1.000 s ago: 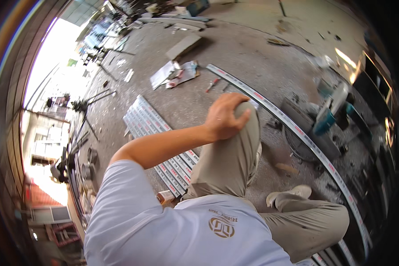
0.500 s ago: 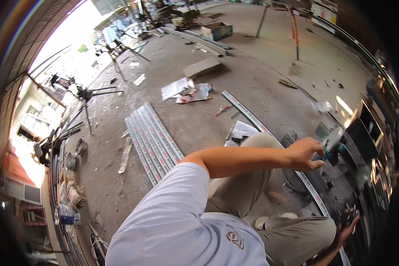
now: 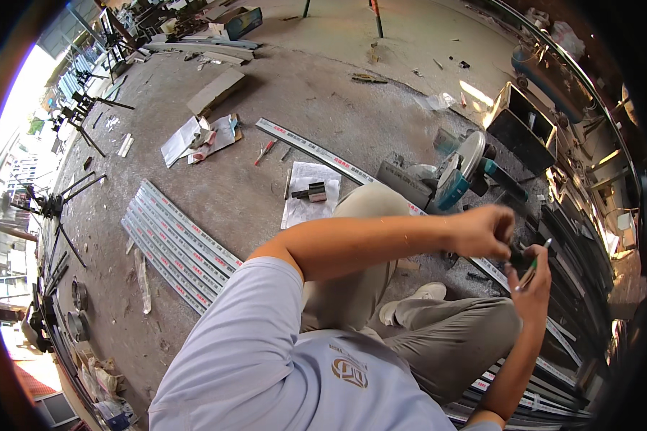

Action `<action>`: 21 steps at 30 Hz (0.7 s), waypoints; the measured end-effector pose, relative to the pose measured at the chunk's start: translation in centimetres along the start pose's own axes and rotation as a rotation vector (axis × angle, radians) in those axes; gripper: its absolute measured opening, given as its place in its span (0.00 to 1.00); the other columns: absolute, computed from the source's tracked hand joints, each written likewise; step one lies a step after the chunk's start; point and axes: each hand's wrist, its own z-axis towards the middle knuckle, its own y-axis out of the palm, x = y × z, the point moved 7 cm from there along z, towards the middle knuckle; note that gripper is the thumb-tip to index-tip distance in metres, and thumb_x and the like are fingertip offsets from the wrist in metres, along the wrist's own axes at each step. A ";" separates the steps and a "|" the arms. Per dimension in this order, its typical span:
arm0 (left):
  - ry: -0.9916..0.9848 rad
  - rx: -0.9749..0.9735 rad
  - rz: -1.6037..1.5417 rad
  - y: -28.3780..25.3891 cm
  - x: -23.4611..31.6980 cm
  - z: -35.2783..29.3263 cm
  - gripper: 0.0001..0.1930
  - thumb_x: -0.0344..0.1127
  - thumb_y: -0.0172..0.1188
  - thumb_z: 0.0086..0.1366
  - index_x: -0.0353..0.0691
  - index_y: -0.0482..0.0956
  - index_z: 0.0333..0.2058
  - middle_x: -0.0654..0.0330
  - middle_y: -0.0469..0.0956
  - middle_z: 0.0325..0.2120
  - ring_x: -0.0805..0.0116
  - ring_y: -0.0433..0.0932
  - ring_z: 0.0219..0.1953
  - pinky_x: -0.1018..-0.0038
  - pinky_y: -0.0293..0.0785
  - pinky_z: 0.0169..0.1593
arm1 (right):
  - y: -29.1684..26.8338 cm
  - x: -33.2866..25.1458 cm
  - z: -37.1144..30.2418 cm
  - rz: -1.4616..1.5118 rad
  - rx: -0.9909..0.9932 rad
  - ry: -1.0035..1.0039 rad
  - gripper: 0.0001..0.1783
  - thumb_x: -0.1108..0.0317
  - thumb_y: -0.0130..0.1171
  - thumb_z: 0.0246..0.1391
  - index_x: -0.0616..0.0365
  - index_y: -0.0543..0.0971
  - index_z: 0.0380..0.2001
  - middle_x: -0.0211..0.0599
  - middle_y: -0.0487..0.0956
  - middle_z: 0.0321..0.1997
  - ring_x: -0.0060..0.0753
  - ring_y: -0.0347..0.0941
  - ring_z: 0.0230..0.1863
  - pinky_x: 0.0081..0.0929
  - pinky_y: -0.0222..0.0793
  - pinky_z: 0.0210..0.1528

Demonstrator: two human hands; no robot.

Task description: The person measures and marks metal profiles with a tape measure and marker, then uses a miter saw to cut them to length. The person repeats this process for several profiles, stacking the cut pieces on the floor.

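Observation:
My right hand (image 3: 532, 287) is closed around a slim green-and-white pen (image 3: 528, 274), with a small dark object (image 3: 517, 256) by its fingertips. From the left my left hand (image 3: 482, 231) reaches across to it, fingers curled and slightly blurred. Whether it grips the dark object cannot be made out. Beneath both hands runs a long printed metal strip (image 3: 316, 151), passing beside my knee under a cut-off saw (image 3: 460, 172) with a round guard and teal body. Part of the strip is hidden by my arm and leg.
Several similar metal strips (image 3: 180, 244) lie side by side at the left. A paper sheet (image 3: 313, 188) bearing a small black part is near my knee. Beyond are a red marker (image 3: 264, 152), more papers (image 3: 187, 140) and a wooden box (image 3: 521, 126); dark bars (image 3: 575, 244) crowd the right.
My left hand has drawn back from the saw toward my right hand. My right hand has risen from the lower right, still holding the pen and dark object. The view has turned rightward.

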 end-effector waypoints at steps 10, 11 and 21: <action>-0.004 1.040 -0.155 -44.1 -0.9 -14.4 0.06 0.29 0.67 0.63 0.42 0.77 0.31 0.61 0.79 0.28 0.69 0.78 0.29 0.71 0.83 0.41 | -1.5 28.7 -7.4 -0.175 -0.173 0.404 0.14 0.67 0.67 0.61 0.62 0.73 0.38 0.38 0.73 0.29 0.31 0.64 0.30 0.31 0.65 0.36; -0.050 1.213 -0.204 -49.1 -3.0 -18.2 0.07 0.27 0.65 0.64 0.42 0.77 0.27 0.61 0.78 0.25 0.69 0.77 0.26 0.73 0.81 0.34 | -0.7 31.4 -8.7 -0.166 -0.177 0.387 0.14 0.67 0.67 0.62 0.63 0.72 0.36 0.37 0.72 0.28 0.28 0.62 0.29 0.30 0.63 0.35; -0.532 1.520 -0.278 -52.3 -29.5 -30.5 0.11 0.40 0.64 0.73 0.40 0.79 0.34 0.61 0.76 0.26 0.70 0.72 0.22 0.70 0.76 0.25 | 20.5 35.8 -5.0 -0.118 -0.303 0.338 0.17 0.58 0.73 0.54 0.57 0.78 0.34 0.47 0.81 0.34 0.56 0.77 0.39 0.45 0.72 0.42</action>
